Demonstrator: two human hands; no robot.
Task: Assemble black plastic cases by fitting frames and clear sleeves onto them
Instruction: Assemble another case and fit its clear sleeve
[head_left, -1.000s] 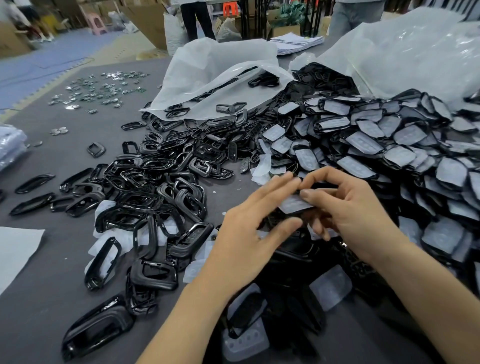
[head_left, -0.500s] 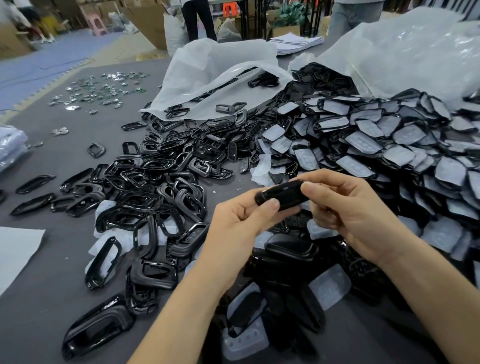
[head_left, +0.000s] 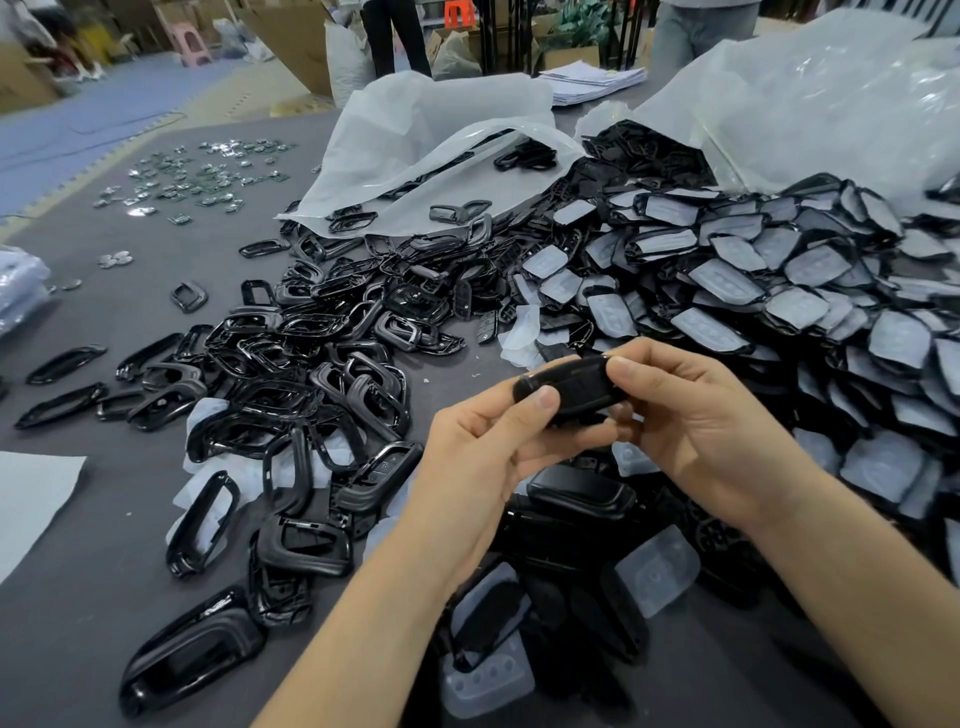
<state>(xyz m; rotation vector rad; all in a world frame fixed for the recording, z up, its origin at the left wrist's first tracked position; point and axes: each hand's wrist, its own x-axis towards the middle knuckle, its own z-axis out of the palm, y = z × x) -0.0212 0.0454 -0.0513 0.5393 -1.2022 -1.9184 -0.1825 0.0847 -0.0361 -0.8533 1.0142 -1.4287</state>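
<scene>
The left hand pinches the near end of a black plastic case. Its thumb is pressed flat on the dark shell and its fingers are curled underneath, and the glossy loose frames are spread on the grey worktop well off to its left. The case hangs in the air between the two hands, above the clutter, lying crosswise with its dark side towards the camera. The right hand grips the far end, with thumb and forefinger closed over the top edge and the other fingers tucked behind. A second ago both sets of fingertips were on a pale, clear face held flat between them. Half a second ago that pale face had already given way to the black shell, and now only the shell shows. I take it the piece has been turned over with the sleeve pressed in, though the sleeve itself is hidden on the far side. If so, this case is probably ready for a frame, or for a squeeze to check the fit. Directly below the hands are more dark shells and a loose clear sleeve. To the right of the right hand rises the large heap of sleeved cases.
</scene>
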